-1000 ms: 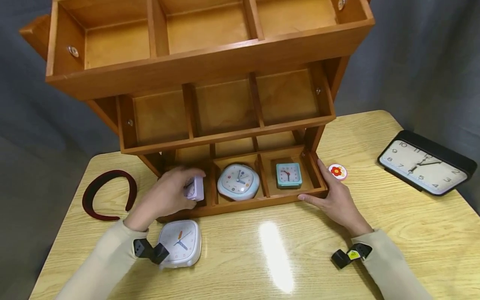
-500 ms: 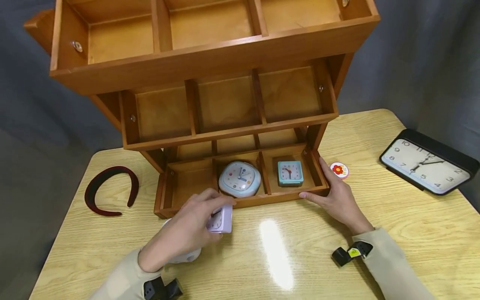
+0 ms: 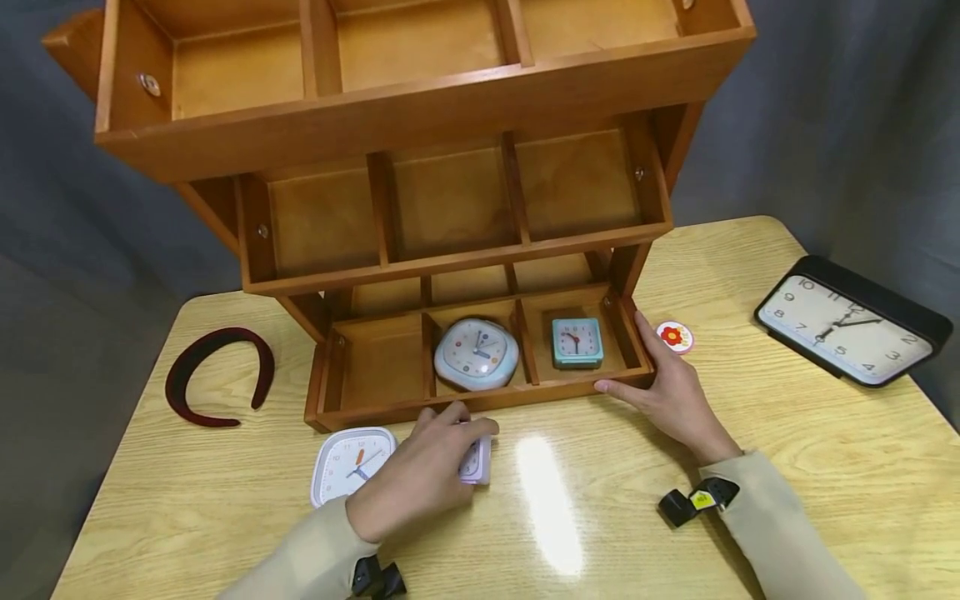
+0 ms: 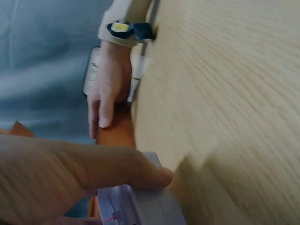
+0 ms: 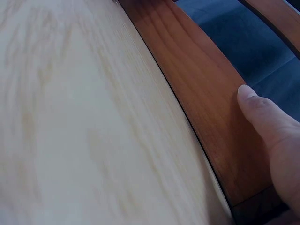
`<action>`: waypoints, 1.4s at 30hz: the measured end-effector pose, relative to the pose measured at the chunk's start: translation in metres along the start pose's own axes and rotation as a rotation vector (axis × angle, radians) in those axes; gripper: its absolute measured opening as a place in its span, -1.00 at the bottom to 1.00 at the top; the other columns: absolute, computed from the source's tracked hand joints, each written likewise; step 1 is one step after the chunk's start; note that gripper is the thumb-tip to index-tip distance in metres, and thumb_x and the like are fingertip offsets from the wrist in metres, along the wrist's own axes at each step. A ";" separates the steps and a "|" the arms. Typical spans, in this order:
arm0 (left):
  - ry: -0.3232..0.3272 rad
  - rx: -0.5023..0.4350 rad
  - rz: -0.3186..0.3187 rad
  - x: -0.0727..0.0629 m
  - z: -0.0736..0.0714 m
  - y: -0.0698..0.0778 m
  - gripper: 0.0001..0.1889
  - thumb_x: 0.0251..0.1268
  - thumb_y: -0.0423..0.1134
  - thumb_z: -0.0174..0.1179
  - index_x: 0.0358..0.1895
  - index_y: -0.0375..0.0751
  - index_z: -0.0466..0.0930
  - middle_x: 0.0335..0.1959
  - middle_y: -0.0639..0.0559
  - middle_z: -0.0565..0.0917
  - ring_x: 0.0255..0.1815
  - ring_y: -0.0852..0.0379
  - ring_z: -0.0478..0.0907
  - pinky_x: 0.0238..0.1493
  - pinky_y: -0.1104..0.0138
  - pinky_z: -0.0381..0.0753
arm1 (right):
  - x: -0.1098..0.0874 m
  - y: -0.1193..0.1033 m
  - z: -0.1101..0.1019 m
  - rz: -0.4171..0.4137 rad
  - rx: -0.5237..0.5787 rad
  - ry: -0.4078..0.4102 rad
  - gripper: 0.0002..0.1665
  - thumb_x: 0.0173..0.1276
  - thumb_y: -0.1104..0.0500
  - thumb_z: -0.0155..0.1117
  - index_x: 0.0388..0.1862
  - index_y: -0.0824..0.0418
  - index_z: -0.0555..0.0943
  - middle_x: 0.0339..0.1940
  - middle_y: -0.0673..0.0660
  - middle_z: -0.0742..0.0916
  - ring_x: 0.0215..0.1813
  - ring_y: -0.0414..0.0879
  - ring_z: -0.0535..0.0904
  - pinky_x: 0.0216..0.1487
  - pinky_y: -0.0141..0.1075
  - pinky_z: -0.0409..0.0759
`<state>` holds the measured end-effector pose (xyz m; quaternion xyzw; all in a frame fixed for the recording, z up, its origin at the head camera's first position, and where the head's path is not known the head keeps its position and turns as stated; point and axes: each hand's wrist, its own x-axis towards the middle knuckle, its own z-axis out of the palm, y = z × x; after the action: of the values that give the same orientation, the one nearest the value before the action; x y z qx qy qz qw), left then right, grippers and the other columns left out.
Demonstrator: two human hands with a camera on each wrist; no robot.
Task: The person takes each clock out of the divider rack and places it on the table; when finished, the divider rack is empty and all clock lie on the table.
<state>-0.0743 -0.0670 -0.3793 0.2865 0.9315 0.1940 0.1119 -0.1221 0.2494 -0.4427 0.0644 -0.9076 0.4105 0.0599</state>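
My left hand (image 3: 427,467) holds a small lavender alarm clock (image 3: 476,462) between thumb and fingers, in front of the wooden organizer's lowest tier (image 3: 397,413). Much of its dial is covered; the left wrist view shows the thumb across the clock's casing (image 4: 157,206). Whether it touches the table I cannot tell. My right hand (image 3: 675,400) rests on the tier's right front corner, thumb (image 5: 262,110) along the front board and extended fingers along the side. A blue-white clock (image 3: 477,353) lies in the middle compartment, a teal square clock (image 3: 577,342) in the right one; the left one is bare.
A white clock (image 3: 345,462) lies on the table (image 3: 637,542), partly behind my left arm. The dark red headband (image 3: 180,375) is at left. At right are a flower badge (image 3: 676,337) and a black-framed clock (image 3: 847,325). Upper tiers (image 3: 450,258) overhang.
The lavender clock has left the lowest tier's left compartment in my left hand, moving right and toward me over the table. My right hand has stayed at the corner.
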 end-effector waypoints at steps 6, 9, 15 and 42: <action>0.008 0.081 -0.065 0.008 0.010 -0.003 -0.33 -0.22 -0.31 0.52 0.14 0.00 0.56 -0.11 -0.03 0.56 -0.20 0.00 0.41 -0.38 0.29 0.46 | 0.001 0.000 0.001 0.005 0.001 -0.006 0.31 0.06 -0.07 0.53 0.59 0.10 -0.11 0.52 0.37 0.22 0.37 0.40 0.33 0.23 0.23 0.37; 0.008 0.112 -0.088 0.010 0.012 -0.002 -0.31 -0.21 -0.28 0.52 0.17 0.07 0.55 -0.11 -0.05 0.57 -0.21 -0.07 0.42 -0.57 0.37 0.36 | 0.000 0.000 0.001 0.009 0.001 -0.006 0.32 0.06 -0.07 0.52 0.59 0.10 -0.12 0.52 0.37 0.23 0.36 0.41 0.34 0.23 0.23 0.38; 0.025 0.156 -0.084 0.010 0.016 -0.002 -0.28 -0.20 -0.25 0.52 0.20 0.10 0.53 -0.10 -0.08 0.58 -0.18 -0.11 0.44 -0.63 0.38 0.31 | 0.000 -0.001 -0.001 0.008 0.004 -0.003 0.32 0.06 -0.06 0.52 0.59 0.10 -0.13 0.51 0.38 0.24 0.35 0.41 0.34 0.23 0.24 0.37; -0.009 -0.347 0.145 0.073 -0.074 -0.043 -0.23 -0.04 -0.28 0.46 0.34 0.04 0.39 0.29 -0.08 0.46 0.21 -0.14 0.42 0.19 -0.05 0.44 | 0.000 0.002 0.000 0.015 0.019 -0.020 0.30 0.09 -0.11 0.49 0.60 0.04 -0.15 0.52 0.35 0.23 0.39 0.36 0.31 0.27 0.21 0.35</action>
<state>-0.1784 -0.0792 -0.3382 0.3301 0.8606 0.3579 0.1496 -0.1224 0.2508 -0.4436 0.0622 -0.9046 0.4190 0.0469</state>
